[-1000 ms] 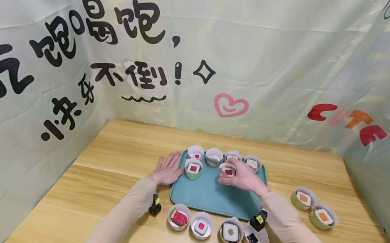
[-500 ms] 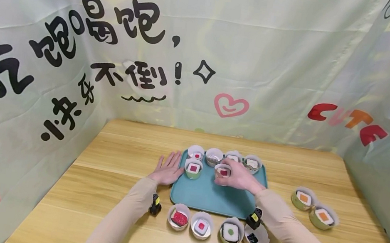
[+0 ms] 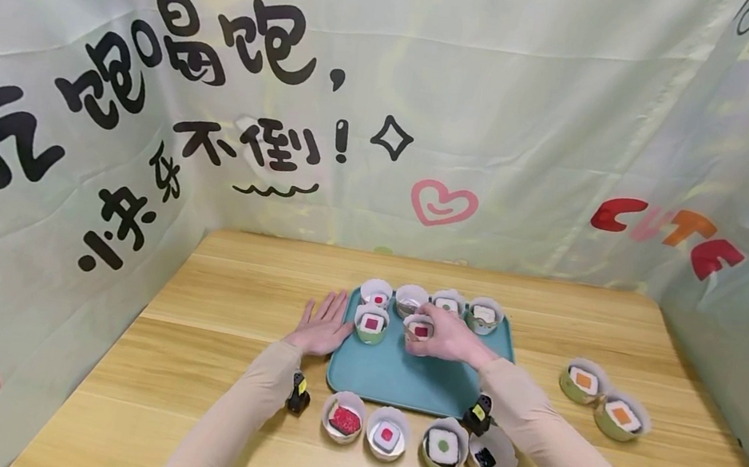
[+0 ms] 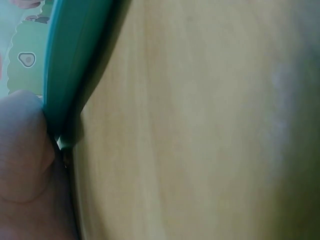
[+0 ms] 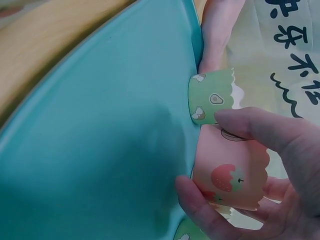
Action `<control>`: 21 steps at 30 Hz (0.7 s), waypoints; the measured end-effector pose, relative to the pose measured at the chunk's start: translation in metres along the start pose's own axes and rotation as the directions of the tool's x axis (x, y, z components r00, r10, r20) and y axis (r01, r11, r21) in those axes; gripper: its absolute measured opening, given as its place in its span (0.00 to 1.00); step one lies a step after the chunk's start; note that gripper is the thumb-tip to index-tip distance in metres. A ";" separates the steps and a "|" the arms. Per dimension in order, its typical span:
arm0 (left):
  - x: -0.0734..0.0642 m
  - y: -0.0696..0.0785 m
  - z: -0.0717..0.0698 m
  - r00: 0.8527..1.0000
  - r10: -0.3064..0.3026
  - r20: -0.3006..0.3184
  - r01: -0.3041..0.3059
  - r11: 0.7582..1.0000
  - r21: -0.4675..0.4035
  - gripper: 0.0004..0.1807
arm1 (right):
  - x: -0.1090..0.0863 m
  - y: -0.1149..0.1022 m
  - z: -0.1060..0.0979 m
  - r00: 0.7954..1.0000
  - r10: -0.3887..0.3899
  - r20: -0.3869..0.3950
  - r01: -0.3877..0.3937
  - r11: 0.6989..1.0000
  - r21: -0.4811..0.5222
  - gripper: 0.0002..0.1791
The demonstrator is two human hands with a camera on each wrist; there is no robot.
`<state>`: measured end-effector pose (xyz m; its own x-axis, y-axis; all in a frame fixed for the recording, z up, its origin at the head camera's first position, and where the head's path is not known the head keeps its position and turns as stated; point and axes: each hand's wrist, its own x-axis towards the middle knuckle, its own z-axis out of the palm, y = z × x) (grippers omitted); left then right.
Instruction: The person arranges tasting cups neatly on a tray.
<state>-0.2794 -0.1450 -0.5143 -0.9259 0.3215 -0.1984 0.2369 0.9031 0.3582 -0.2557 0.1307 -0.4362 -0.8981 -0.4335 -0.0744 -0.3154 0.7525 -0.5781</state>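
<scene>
Lying on the wooden table (image 3: 176,365), the teal tray (image 3: 389,381) bears paper cups (image 3: 412,300). Your left hand (image 3: 320,329) lies straight-fingered, thumb against the tray's left edge. Your right hand (image 3: 452,335), thumb and fingers curled, grips a pink strawberry-print cup (image 5: 232,165) within the tray, near the rear cups; a red-centred white piece (image 3: 420,332) sits inside.

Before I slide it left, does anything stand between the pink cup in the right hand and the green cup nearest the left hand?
Nothing visible does: the head view shows only bare tray between the pink cup and the green cup. The back-row cups stand beyond that gap, not in it.
</scene>
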 end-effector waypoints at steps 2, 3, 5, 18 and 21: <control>0.001 -0.001 0.001 1.000 0.000 -0.001 0.000 1.000 0.004 0.38 | 0.001 -0.001 0.000 1.000 0.011 0.008 -0.011 1.000 0.001 0.29; 0.001 -0.001 0.001 1.000 0.002 -0.004 -0.002 1.000 0.006 0.38 | 0.001 -0.002 0.001 1.000 0.014 0.011 -0.014 1.000 0.002 0.28; 0.001 -0.001 0.002 1.000 0.005 -0.010 -0.005 1.000 0.006 0.38 | 0.002 -0.004 0.002 1.000 0.023 0.012 -0.023 1.000 -0.003 0.28; 0.003 -0.003 0.003 1.000 0.004 -0.006 -0.004 1.000 0.001 0.38 | 0.007 -0.009 0.008 0.999 0.051 0.006 -0.051 0.999 -0.010 0.24; 0.004 -0.003 0.003 1.000 0.002 -0.001 -0.002 1.000 -0.002 0.38 | 0.008 -0.009 0.009 0.998 0.069 0.003 -0.069 0.997 -0.018 0.24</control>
<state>-0.2827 -0.1458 -0.5191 -0.9258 0.3228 -0.1967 0.2380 0.9021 0.3600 -0.2572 0.1159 -0.4393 -0.9167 -0.3821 -0.1169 -0.2581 0.7896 -0.5567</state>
